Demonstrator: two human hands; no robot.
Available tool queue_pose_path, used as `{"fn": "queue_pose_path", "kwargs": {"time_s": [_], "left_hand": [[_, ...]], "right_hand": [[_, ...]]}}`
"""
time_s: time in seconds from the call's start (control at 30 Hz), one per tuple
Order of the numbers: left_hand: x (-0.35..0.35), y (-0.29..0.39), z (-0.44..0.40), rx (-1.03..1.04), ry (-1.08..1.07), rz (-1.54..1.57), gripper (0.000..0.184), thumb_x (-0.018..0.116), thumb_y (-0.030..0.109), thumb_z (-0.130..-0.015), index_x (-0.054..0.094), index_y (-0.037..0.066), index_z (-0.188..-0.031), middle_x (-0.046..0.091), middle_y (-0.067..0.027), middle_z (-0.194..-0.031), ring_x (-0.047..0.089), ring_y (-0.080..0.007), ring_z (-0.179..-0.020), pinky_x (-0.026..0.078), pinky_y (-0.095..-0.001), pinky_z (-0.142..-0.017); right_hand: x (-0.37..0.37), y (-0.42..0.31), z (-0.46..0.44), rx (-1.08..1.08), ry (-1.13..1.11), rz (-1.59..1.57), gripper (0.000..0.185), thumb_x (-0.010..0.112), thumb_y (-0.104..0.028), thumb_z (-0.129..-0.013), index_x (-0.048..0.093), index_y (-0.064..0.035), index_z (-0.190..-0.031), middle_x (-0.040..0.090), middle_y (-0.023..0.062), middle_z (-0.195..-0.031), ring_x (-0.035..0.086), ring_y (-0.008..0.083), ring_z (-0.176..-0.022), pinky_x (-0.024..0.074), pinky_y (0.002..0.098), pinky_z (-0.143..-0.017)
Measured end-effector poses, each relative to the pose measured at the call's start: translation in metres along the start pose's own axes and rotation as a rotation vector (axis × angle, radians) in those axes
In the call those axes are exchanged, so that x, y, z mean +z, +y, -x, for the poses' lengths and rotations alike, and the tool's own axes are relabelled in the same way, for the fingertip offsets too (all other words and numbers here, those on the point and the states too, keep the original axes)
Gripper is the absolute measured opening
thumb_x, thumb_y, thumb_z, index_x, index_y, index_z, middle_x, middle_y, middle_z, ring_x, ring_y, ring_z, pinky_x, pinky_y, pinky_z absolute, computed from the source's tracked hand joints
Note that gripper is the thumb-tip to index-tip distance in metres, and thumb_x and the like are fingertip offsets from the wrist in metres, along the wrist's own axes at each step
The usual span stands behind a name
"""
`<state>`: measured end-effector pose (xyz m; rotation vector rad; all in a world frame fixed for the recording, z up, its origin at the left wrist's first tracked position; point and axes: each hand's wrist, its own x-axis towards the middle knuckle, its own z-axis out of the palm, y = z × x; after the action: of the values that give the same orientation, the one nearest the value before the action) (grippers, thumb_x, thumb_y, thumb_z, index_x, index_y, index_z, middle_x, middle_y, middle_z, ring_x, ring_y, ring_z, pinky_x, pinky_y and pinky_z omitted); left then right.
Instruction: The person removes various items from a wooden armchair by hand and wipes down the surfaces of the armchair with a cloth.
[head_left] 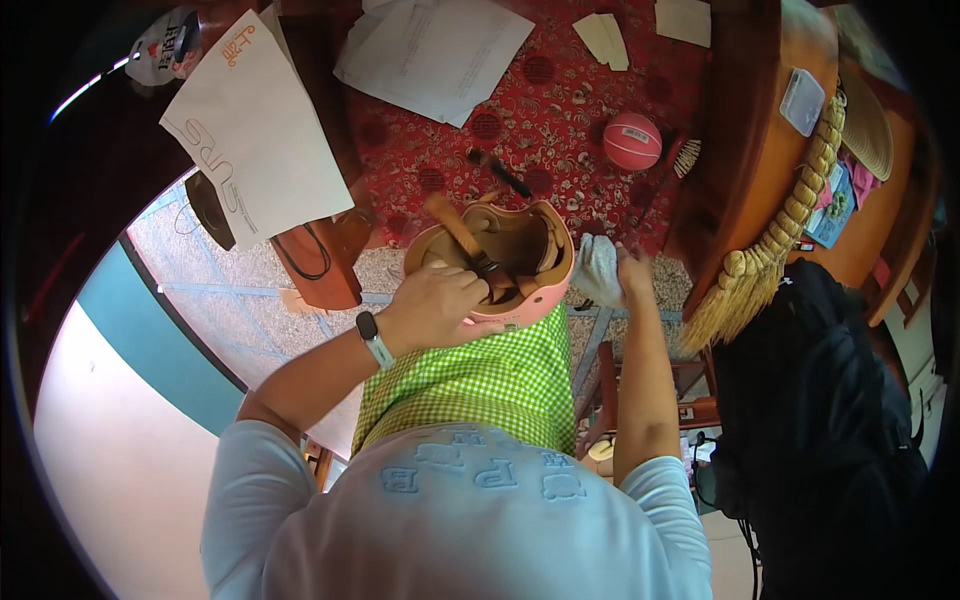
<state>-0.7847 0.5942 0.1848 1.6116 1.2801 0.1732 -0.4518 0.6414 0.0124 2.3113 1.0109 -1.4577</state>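
Observation:
A pink helmet rests open side up over the lap, its brown lining and tan strap with a dark buckle in view. My left hand is closed on the helmet's near left rim, with the strap beside its fingers. To the right of the helmet, my right hand grips a pale grey cloth, which hangs close to the helmet's right side. Part of the right hand's fingers is hidden by the cloth.
A red patterned cloth lies ahead, bearing papers, a pink ball, a hairbrush and a dark object. White bags lie left. At right are a straw braid and a black backpack.

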Motion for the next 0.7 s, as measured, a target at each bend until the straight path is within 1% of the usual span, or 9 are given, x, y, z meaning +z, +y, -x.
{"fn": "queue_pose_path", "kwargs": {"time_s": [0.07, 0.13, 0.3, 0.37, 0.43, 0.5, 0.57, 0.63, 0.7], "left_hand": [[-0.011, 0.013, 0.002, 0.017, 0.085, -0.056, 0.041, 0.07, 0.044, -0.067, 0.054, 0.007, -0.071, 0.049, -0.0061, -0.062, 0.052, -0.025, -0.062, 0.041, -0.0334, -0.061], [-0.028, 0.021, 0.002, 0.037, 0.204, -0.133, 0.038, 0.073, 0.04, -0.065, 0.054, 0.007, -0.066, 0.048, -0.0051, -0.059, 0.051, -0.0223, -0.059, 0.04, -0.0324, -0.059], [-0.049, 0.018, 0.0, 0.066, 0.335, -0.109, 0.037, 0.076, 0.036, -0.061, 0.056, 0.006, -0.068, 0.05, -0.0056, -0.059, 0.05, -0.023, -0.055, 0.04, -0.0328, -0.057], [-0.057, 0.011, -0.005, 0.028, 0.429, -0.028, 0.036, 0.076, 0.035, -0.062, 0.056, 0.006, -0.068, 0.052, -0.0068, -0.06, 0.051, -0.0257, -0.055, 0.041, -0.0342, -0.056], [-0.06, 0.001, -0.01, 0.027, 0.512, -0.003, 0.036, 0.072, 0.036, -0.067, 0.055, 0.004, -0.07, 0.052, -0.0071, -0.061, 0.051, -0.0237, -0.057, 0.04, -0.0295, -0.055], [-0.064, -0.002, -0.013, -0.317, 0.66, 0.439, 0.029, 0.068, 0.029, -0.074, 0.055, 0.002, -0.073, 0.052, -0.0066, -0.062, 0.05, -0.0156, -0.056, 0.038, -0.0256, -0.052], [-0.071, -0.016, -0.018, -0.484, 0.652, 0.676, 0.024, 0.062, 0.023, -0.08, 0.054, 0.001, -0.074, 0.051, -0.0041, -0.065, 0.046, -0.0078, -0.059, 0.038, -0.0231, -0.051], [-0.066, -0.041, -0.033, -0.412, 0.706, 0.72, 0.026, 0.055, 0.025, -0.087, 0.058, 0.0, -0.08, 0.052, 0.0004, -0.072, 0.044, -0.0048, -0.067, 0.039, -0.0228, -0.058], [-0.065, -0.053, -0.062, -0.369, 1.027, 1.178, 0.033, 0.049, 0.03, -0.09, 0.06, -0.001, -0.089, 0.055, 0.0018, -0.08, 0.046, -0.005, -0.074, 0.04, -0.0224, -0.067]], "right_hand": [[-0.009, -0.025, 0.018, 0.036, -0.013, -0.006, 0.05, 0.06, -0.032, -0.08, 0.051, 0.0026, -0.115, 0.057, 0.0221, -0.108, 0.055, 0.0307, -0.099, 0.0413, 0.0337, -0.084], [-0.006, -0.004, 0.002, 0.009, -0.003, 0.021, 0.049, 0.06, -0.031, -0.08, 0.052, 0.003, -0.113, 0.058, 0.0219, -0.106, 0.056, 0.0302, -0.098, 0.0416, 0.0339, -0.083], [-0.016, -0.027, 0.017, 0.0, 0.023, 0.037, 0.044, 0.061, -0.03, -0.079, 0.055, 0.0038, -0.106, 0.06, 0.0211, -0.099, 0.058, 0.0295, -0.092, 0.0425, 0.0344, -0.081], [-0.015, -0.027, 0.015, -0.059, 0.035, 0.042, 0.042, 0.06, -0.031, -0.079, 0.056, 0.0037, -0.102, 0.062, 0.0207, -0.095, 0.059, 0.0298, -0.089, 0.0429, 0.0345, -0.079], [-0.015, -0.028, 0.013, -0.072, 0.045, 0.05, 0.043, 0.06, -0.031, -0.079, 0.056, 0.0036, -0.104, 0.061, 0.0215, -0.097, 0.059, 0.0312, -0.091, 0.0429, 0.0346, -0.08], [-0.015, -0.027, 0.01, -0.098, 0.027, 0.097, 0.044, 0.059, -0.03, -0.079, 0.055, 0.0038, -0.107, 0.061, 0.0222, -0.099, 0.058, 0.0324, -0.093, 0.0428, 0.0345, -0.081], [-0.018, -0.043, 0.02, -0.079, 0.027, 0.128, 0.046, 0.059, -0.031, -0.079, 0.054, 0.004, -0.109, 0.06, 0.0231, -0.102, 0.057, 0.0333, -0.097, 0.0423, 0.0346, -0.083], [-0.021, -0.049, 0.025, -0.016, 0.009, 0.106, 0.046, 0.059, -0.031, -0.08, 0.054, 0.0042, -0.11, 0.059, 0.0232, -0.104, 0.057, 0.0324, -0.098, 0.0416, 0.0346, -0.084], [-0.021, -0.055, 0.03, -0.024, 0.047, 0.094, 0.043, 0.059, -0.029, -0.081, 0.055, 0.0045, -0.107, 0.06, 0.0217, -0.103, 0.057, 0.0309, -0.096, 0.042, 0.0344, -0.083]]}}
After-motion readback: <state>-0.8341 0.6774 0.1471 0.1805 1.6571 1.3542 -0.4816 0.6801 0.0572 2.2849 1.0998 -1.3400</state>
